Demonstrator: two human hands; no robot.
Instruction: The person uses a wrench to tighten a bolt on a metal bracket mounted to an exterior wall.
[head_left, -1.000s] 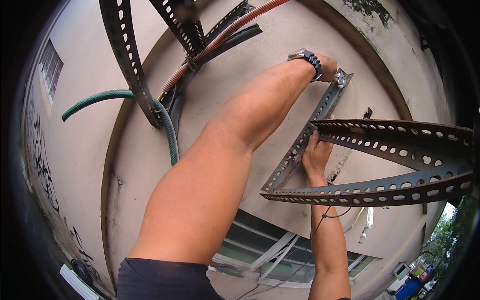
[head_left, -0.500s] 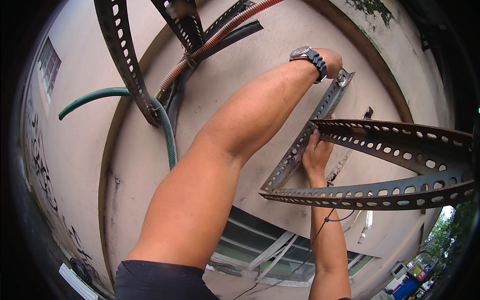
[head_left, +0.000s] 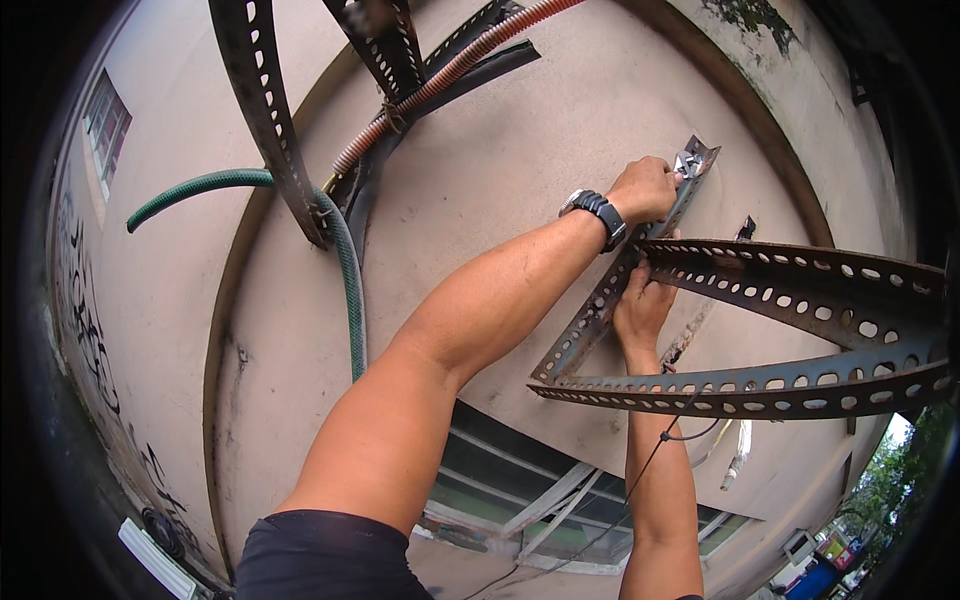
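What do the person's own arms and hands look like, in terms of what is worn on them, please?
The left hand and right hand wear no gloves. On the left wrist is a wristwatch with a ridged black strap and silvery case. A dark, short sleeve ends on the left upper arm; the right forearm is bare.

Bracket [head_left: 760, 275] right of hose [head_left: 352, 290]; window [head_left: 590, 530] below

I count two bare hands up here, one left hand [head_left: 645, 188] and one right hand [head_left: 643, 312], and a single wristwatch [head_left: 598, 216]. There are two slotted metal frames, a lower frame [head_left: 740, 256] showing three bars and an upper frame [head_left: 235, 60]; one green hose [head_left: 200, 184]; one orange corrugated pipe [head_left: 450, 76]; two windows, one small window [head_left: 107, 128], one wide window [head_left: 500, 463].
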